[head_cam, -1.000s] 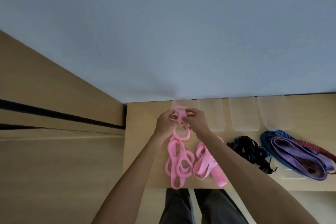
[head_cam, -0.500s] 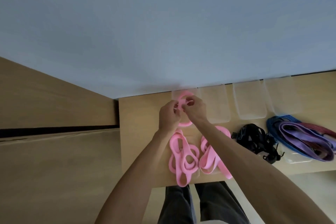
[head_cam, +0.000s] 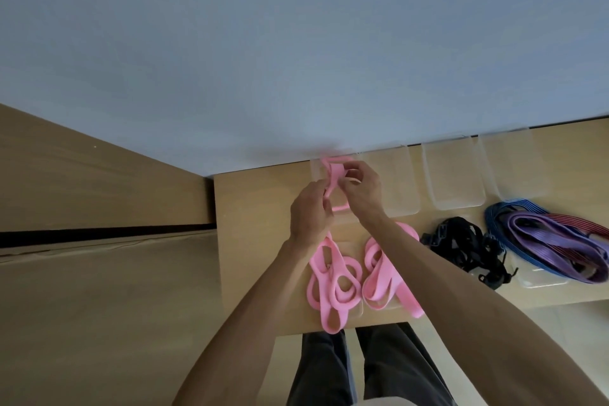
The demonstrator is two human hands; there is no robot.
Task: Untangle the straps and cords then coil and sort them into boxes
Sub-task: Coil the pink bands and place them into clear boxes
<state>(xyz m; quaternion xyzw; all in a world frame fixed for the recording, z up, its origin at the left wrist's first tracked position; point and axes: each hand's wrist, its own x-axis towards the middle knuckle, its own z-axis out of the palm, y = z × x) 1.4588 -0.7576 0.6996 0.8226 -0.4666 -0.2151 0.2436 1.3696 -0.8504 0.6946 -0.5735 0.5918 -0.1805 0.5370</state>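
Both hands, left hand (head_cam: 309, 214) and right hand (head_cam: 361, 189), pinch the pink strap (head_cam: 333, 176), seemingly light, floppy, best gripped near its crossings.

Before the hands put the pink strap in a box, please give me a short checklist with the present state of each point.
1. Both hands hold the pink strap: ok, left hand and right hand pinch it.
2. Strap fully coiled: not ok, loops still trail on the table.
3. Strap free of the second pink strap: cannot tell.
4. Box under the hands open: ok.
5. Black cords and purple strap sorted: not ok, both lie outside the back boxes.
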